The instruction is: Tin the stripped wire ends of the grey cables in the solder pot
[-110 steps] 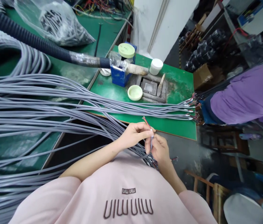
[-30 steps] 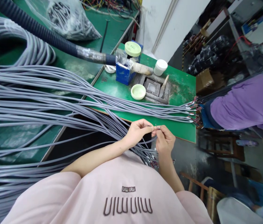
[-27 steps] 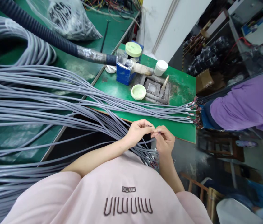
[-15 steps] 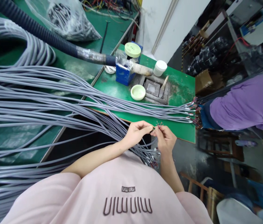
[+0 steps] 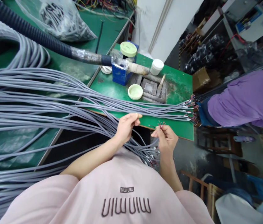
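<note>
My right hand (image 5: pixel 168 138) pinches a grey cable near its stripped end. Several thin coloured wires (image 5: pixel 161 125) fan out above the fingertips, and one wire points left toward my other hand. My left hand (image 5: pixel 127 126) is a short way to the left, apart from those wires. Its fingers are curled with the thumb against the index finger; whether anything small is between them is hidden. Beneath the hands hang more grey cable ends (image 5: pixel 151 157) with stripped wires. Beyond them, a bundle of grey cables (image 5: pixel 131 107) crosses the green table, its stripped ends (image 5: pixel 193 112) at the right edge.
On the green table (image 5: pixel 180 88) stand a solder pot (image 5: pixel 149 87), a pale green dish (image 5: pixel 135 92), a white jar (image 5: pixel 157 67) and a blue box (image 5: pixel 119 74). A black hose (image 5: pixel 52 43) reaches the box. A person in a purple top (image 5: pixel 245 99) is at the right.
My left hand has moved left, away from the wire ends it was touching. My right hand keeps hold of the cable and has barely moved. The view has shifted slightly.
</note>
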`<state>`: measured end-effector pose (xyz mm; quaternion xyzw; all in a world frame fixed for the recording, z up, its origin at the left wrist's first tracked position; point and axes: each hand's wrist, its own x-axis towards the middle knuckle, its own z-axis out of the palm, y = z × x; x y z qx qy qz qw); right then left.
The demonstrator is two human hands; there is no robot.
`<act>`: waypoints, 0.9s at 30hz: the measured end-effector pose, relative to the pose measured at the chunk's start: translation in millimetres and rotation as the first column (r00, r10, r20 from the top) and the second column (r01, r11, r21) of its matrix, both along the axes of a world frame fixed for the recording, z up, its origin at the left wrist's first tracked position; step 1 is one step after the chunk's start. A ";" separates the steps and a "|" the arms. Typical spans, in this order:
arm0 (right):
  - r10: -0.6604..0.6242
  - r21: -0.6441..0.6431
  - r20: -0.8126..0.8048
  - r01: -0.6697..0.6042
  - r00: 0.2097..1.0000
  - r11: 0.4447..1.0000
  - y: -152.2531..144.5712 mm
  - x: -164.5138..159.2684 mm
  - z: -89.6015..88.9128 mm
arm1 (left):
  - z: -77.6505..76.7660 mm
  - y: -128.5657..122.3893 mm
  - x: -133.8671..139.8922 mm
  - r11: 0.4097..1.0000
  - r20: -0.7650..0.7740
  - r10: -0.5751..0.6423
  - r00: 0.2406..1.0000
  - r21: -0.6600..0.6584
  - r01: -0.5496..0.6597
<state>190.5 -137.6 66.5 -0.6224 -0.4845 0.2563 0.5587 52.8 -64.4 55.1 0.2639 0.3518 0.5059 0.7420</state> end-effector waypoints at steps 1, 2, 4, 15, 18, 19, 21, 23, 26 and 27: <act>-0.007 0.005 -0.020 0.007 1.000 1.000 -0.1 0.7 0.5 | 0.2 1.7 -1.5 1.000 -0.011 0.012 1.000 0.018 -0.012; -0.007 0.007 -0.034 0.007 0.999 1.000 -0.2 1.2 0.9 | 0.8 2.2 -2.4 0.999 -0.025 -0.003 1.000 0.041 0.004; 0.001 0.006 -0.050 -0.001 0.999 1.000 0.1 0.9 1.0 | 2.8 0.1 -2.3 0.991 -0.054 -0.102 0.993 0.080 0.106; -0.009 -0.016 -0.029 0.008 1.000 1.000 3.2 -0.9 1.2 | 1.5 -14.9 3.7 0.952 -0.263 -0.168 0.950 0.206 0.225; -0.005 0.016 -0.028 0.006 1.000 1.000 6.9 -1.5 1.5 | -3.2 -19.1 5.4 0.952 -0.270 -0.169 0.948 0.206 0.228; 0.005 0.019 -0.017 -0.005 1.000 1.000 8.9 -1.3 2.6 | -4.3 -19.9 5.7 0.952 -0.274 -0.162 0.948 0.210 0.223; 0.031 0.015 0.039 -0.032 0.999 0.999 15.3 0.1 7.6 | -5.0 -18.2 4.2 0.947 -0.290 -0.140 0.947 0.238 0.214; 0.056 0.009 0.132 -0.057 0.990 0.998 26.7 3.4 17.3 | -3.6 -9.4 -2.0 0.930 -0.336 -0.113 0.935 0.294 0.218; 0.103 0.007 0.246 -0.108 0.964 0.994 57.4 10.0 37.1 | -0.7 19.1 -22.5 0.856 -0.525 0.036 0.850 0.456 0.245; 0.129 0.007 0.277 -0.136 0.952 0.991 71.4 11.9 43.2 | -0.7 31.1 -31.6 0.807 -0.611 0.153 0.777 0.530 0.259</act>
